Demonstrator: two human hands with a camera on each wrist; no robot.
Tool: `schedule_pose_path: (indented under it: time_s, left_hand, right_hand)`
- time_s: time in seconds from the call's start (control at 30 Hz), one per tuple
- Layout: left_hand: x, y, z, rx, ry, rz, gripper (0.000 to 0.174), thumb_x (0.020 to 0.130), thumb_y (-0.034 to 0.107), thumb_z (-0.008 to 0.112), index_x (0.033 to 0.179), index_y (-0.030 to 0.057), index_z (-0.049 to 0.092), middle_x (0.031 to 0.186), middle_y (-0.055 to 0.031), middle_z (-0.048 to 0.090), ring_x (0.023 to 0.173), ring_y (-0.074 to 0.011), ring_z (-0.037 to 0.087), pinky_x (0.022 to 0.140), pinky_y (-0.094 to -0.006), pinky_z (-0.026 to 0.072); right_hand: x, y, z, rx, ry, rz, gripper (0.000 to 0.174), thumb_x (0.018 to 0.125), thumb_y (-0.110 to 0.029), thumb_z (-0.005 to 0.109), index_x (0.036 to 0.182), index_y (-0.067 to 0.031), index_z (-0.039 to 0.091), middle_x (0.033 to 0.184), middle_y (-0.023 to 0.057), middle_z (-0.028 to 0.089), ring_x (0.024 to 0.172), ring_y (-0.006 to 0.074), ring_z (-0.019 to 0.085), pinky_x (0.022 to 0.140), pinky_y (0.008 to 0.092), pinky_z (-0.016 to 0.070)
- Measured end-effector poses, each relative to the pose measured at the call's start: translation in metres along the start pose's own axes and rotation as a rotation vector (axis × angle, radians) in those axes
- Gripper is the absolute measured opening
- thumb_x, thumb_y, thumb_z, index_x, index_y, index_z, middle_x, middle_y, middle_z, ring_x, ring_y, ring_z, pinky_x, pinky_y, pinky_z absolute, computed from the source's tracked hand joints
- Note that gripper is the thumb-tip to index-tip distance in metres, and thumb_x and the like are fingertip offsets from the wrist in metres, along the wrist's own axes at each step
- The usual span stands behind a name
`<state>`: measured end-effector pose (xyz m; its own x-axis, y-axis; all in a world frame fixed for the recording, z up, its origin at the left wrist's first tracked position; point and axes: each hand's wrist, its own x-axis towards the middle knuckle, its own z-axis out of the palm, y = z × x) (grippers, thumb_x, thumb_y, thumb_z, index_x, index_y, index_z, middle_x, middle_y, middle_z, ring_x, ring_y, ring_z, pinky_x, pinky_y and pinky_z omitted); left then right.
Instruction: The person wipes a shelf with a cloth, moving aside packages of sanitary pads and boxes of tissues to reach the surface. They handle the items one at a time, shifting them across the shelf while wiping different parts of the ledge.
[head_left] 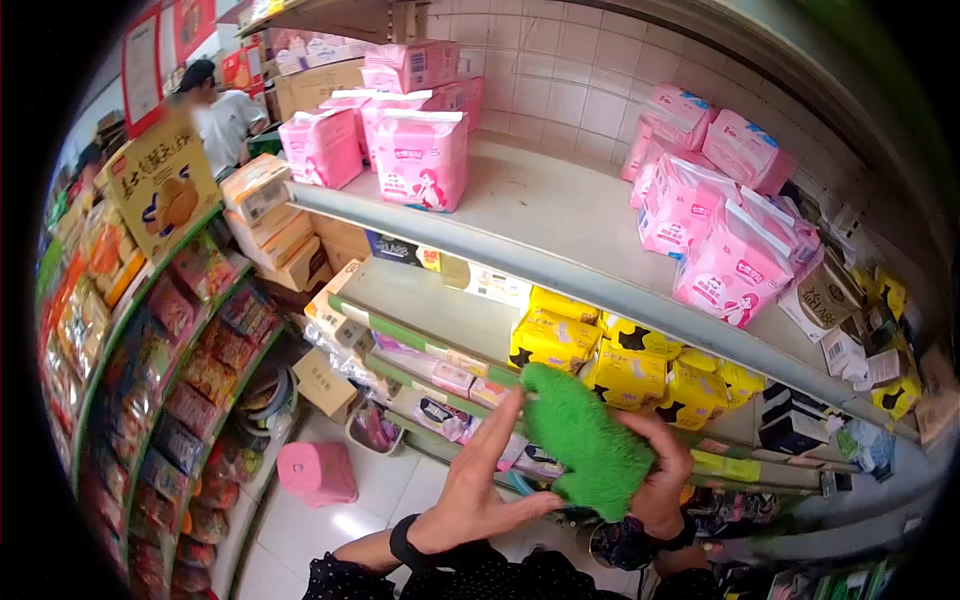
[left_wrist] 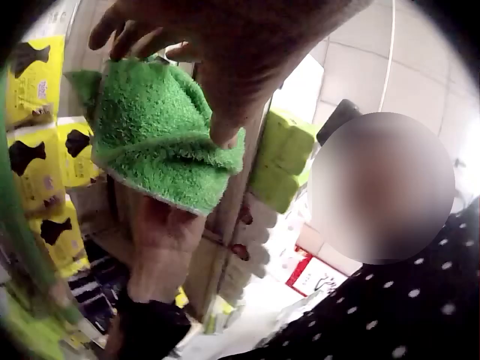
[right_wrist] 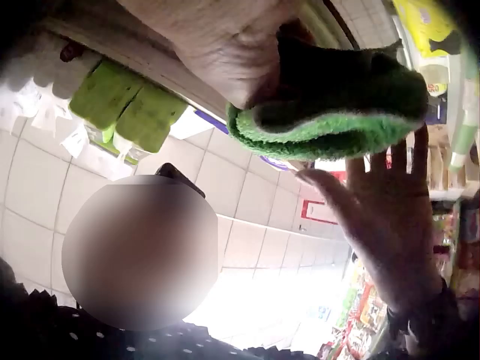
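Note:
A folded green towel cloth (head_left: 585, 440) with a fuzzy pile is held up in front of the lower shelves. My right hand (head_left: 662, 482) grips its right side; in the left wrist view that hand (left_wrist: 169, 236) comes up from underneath the cloth (left_wrist: 154, 112). At the opposite edge is my left hand (head_left: 485, 490), fingers extended and thumb spread, its tips right at the cloth. From the right wrist view the cloth (right_wrist: 337, 135) shows its folded layers, with the left hand's straight fingers (right_wrist: 397, 169) behind it.
Pink packages (head_left: 425, 160) stand on the upper shelf (head_left: 530, 190), with more pink packages (head_left: 735, 265) to the right. Yellow packs (head_left: 555, 335) fill part of the shelf below. A pink stool (head_left: 318, 473) stands on the tiled floor. Snack racks (head_left: 190, 370) line the left, and a person (head_left: 225, 125) is behind them.

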<state>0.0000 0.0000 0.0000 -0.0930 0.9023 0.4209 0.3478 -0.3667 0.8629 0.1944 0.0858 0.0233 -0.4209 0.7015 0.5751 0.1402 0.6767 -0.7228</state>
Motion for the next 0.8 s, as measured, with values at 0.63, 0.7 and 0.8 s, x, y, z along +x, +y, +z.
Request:
schedule_pose_path:
  time_s: [0.63,0.7,0.8]
  left_hand:
    - [0.044,0.014,-0.028,-0.722,0.327,0.001,0.046,0.084,0.005,0.067,0.125,-0.0023,0.047,0.115,-0.0115,0.059,0.103,-0.0177,0.058,0.086,-0.0307,0.049]
    - [0.069,0.023,-0.043,-0.356,0.424,0.119,0.043,0.082,0.003,0.067,0.121,-0.0027,0.051,0.111,-0.0116,0.062,0.099,-0.0181,0.061,0.083,-0.0308,0.0498]
    - [0.116,0.059,-0.067,0.006,0.355,0.27,0.042,0.081,0.003,0.068,0.119,-0.0011,0.053,0.107,-0.0104,0.064,0.094,-0.0182,0.062,0.083,-0.0295,0.049]
  right_hand:
    - [0.054,-0.032,-0.031,-0.166,0.108,-0.385,0.051,0.075,-0.005,0.067,0.123,0.0061,0.052,0.125,0.0218,0.056,0.115,0.0314,0.056,0.098,0.0393,0.0428]
    - [0.066,-0.023,-0.054,-0.183,0.305,-0.323,0.046,0.08,-0.005,0.062,0.123,0.0058,0.052,0.123,0.0187,0.057,0.115,0.026,0.054,0.1,0.038,0.0401]
    - [0.083,-0.002,-0.082,-0.253,0.469,-0.255,0.043,0.083,-0.006,0.061,0.123,0.0046,0.052,0.123,0.0166,0.057,0.114,0.0234,0.053,0.099,0.0363,0.0393]
